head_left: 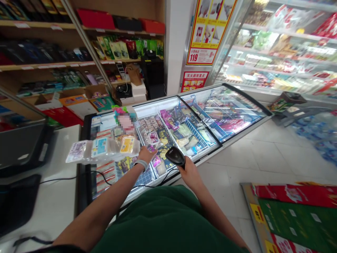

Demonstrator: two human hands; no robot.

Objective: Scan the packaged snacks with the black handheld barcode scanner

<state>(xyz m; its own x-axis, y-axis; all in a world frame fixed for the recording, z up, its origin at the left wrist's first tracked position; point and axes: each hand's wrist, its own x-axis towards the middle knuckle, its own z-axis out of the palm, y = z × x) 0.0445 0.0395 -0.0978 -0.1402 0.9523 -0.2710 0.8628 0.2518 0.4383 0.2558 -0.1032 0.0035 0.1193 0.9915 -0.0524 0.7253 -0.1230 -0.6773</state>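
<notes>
A black handheld scanner [175,156] with a cable is held in my right hand [190,171], over the front edge of the glass-topped freezer [195,162]. My left hand [146,154], with a light band at the wrist, is over the freezer glass, its fingers apart and pointing right. Just left of it lie clear packs in a row: one with a yellow label [128,144], one with a blue label [100,146] and one with a purple-printed label [78,151]. Whether my left hand touches the nearest pack is unclear.
A grey-white counter [59,196] with dark equipment stands at the left. The black cable [105,177] crosses the freezer. Shelves of goods [60,65] stand behind. At right are a lit display cooler [279,56], bottled water packs [318,130] and a red-green box display [297,214].
</notes>
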